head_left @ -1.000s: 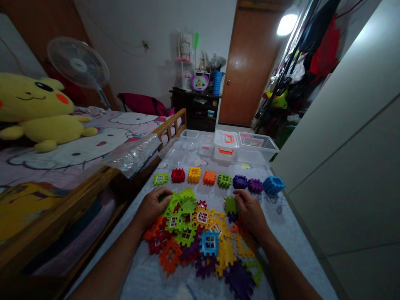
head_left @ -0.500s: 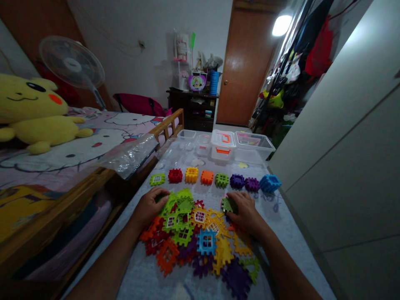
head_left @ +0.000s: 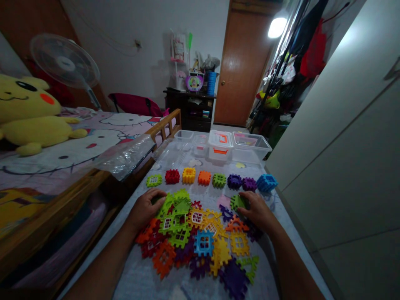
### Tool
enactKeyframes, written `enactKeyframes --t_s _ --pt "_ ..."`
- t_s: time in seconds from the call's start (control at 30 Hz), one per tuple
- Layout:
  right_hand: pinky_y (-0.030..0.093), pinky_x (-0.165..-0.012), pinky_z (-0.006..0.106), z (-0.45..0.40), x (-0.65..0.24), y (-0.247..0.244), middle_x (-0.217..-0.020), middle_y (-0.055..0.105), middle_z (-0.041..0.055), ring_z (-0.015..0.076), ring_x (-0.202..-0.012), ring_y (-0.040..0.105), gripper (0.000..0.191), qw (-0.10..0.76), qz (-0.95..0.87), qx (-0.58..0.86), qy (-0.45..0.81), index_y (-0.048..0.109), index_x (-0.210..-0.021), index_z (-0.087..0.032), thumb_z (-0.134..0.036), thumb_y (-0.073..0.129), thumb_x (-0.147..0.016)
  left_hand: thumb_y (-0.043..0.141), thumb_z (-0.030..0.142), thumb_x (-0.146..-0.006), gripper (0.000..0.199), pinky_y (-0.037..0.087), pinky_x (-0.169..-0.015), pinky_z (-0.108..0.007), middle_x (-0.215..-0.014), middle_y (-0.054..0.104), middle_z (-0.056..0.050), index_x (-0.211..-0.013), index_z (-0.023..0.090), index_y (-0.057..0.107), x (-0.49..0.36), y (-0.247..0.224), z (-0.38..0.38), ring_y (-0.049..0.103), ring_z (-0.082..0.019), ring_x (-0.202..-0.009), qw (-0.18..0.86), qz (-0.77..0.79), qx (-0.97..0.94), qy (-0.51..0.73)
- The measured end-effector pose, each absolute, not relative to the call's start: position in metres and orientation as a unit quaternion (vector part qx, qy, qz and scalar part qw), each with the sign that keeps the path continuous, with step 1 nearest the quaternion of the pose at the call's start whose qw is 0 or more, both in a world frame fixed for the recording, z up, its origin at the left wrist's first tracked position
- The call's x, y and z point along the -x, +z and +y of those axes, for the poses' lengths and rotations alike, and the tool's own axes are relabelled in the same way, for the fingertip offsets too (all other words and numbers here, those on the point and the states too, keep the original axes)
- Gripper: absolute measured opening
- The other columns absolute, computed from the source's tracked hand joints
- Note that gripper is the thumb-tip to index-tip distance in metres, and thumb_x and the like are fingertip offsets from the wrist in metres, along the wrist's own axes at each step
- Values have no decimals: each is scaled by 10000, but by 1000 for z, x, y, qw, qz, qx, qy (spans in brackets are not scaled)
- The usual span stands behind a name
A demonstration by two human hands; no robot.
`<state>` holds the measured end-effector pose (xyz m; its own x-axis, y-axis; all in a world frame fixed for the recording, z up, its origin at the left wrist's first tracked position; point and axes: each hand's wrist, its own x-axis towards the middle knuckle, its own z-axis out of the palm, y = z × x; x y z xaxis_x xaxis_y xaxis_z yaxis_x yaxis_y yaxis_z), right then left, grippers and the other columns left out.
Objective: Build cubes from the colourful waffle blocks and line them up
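Note:
Against the left edge of a pile of toothed plastic building pieces, my left hand point(head_left: 147, 209) curls its thumb and fingers at a light green building piece point(head_left: 165, 206). My right hand point(head_left: 254, 210) pinches a green building piece point(head_left: 236, 203) right of the pile, above the cloth. The pile spreads between my forearms: a blue window piece point(head_left: 203, 243), yellow pieces point(head_left: 221, 250), an orange piece point(head_left: 164, 256) and a dark purple piece point(head_left: 234, 278) show on top. A pink piece point(head_left: 223, 202) lies beside the green one in my right hand.
Beyond my hands runs a row of stacks sorted by colour, including a red stack point(head_left: 172, 176) and a blue stack point(head_left: 267, 182). Clear plastic boxes point(head_left: 253, 154) and a lidded box point(head_left: 220, 152) stand behind them. A wooden bed rail point(head_left: 150, 141) borders the left.
My right hand has moved slightly right and away from the pile with the green piece, uncovering orange, yellow and purple pieces. My left hand stays at the light green pieces. The view has shifted slightly.

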<state>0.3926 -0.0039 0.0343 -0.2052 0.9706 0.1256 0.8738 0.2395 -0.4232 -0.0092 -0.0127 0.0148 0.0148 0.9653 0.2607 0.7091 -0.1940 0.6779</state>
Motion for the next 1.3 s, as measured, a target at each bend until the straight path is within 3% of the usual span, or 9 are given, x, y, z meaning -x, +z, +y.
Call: enactKeyframes --t_s 0.43,0.63,0.9,1.17,1.3 --pt "420 -912 396 -8 -382 37 -1147 565 123 279 -1067 523 529 126 -774 610 118 577 -1196 -166 -261 696 -689 547 440 -799 274 473 -901 -345 -986 680 -50 -868 209 677 12 11 -12 622 -228 -961 186 614 -687 343" --pt "418 -912 373 -10 -378 40 -1081 551 125 263 -1030 518 476 118 -778 605 117 588 -1151 -111 -223 666 -696 536 442 -798 280 481 -884 -336 -949 678 -46 -858 205 673 10 14 -13 629 -225 -933 185 609 -689 347" --pt "413 -892 373 -6 -376 38 -1066 544 106 259 -1009 499 454 105 -778 610 112 587 -1122 -149 -241 649 -681 537 447 -799 287 485 -881 -345 -948 680 -50 -860 202 673 9 15 -13 627 -227 -928 189 611 -686 347" --pt "403 -857 390 -3 -377 60 -1051 552 95 272 -985 500 452 166 -788 591 43 586 -1101 -181 -223 651 -657 549 442 -776 267 495 -858 -342 -934 684 -51 -829 210 669 7 16 -13 630 -222 -911 194 610 -678 362" --pt "382 -843 373 20 -361 83 -1057 563 92 269 -980 497 444 154 -812 562 36 592 -1118 -195 -270 670 -686 559 437 -766 261 497 -862 -343 -927 686 -47 -822 209 673 6 17 -13 632 -224 -905 194 610 -676 366"
